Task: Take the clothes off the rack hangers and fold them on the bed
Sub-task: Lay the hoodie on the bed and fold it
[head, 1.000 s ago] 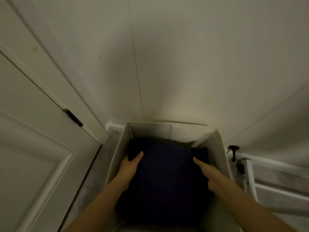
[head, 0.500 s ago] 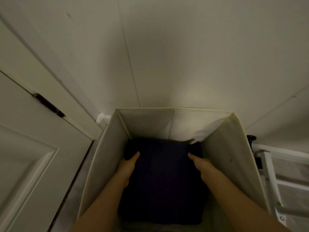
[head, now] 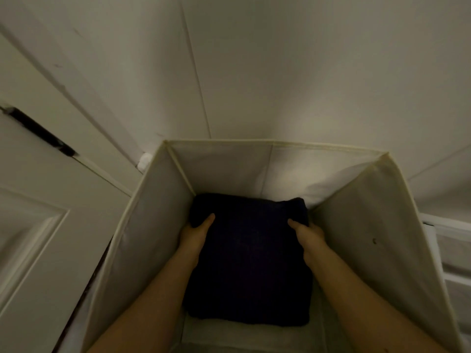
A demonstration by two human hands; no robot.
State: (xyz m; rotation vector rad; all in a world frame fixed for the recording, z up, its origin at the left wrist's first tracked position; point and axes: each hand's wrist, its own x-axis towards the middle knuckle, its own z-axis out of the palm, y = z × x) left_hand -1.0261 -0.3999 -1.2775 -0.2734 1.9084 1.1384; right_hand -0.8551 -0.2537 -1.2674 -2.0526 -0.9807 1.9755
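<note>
A folded dark navy garment (head: 248, 261) lies deep inside a beige fabric bin (head: 150, 225). My left hand (head: 195, 236) grips its left edge, thumb on top and fingers hidden underneath. My right hand (head: 307, 236) holds the right edge the same way. Both forearms reach down into the bin. Pale cloth (head: 244, 332) shows under the garment near the bin's front.
The bin stands in a room corner against white walls (head: 280, 72). A white panelled door (head: 33, 238) with a black hinge (head: 40, 132) is at the left. Part of a white metal rack (head: 448, 250) shows at the right edge.
The view has dropped closer to the bin, and my hands have lowered the folded garment deeper inside it. The grip on both edges is unchanged.
</note>
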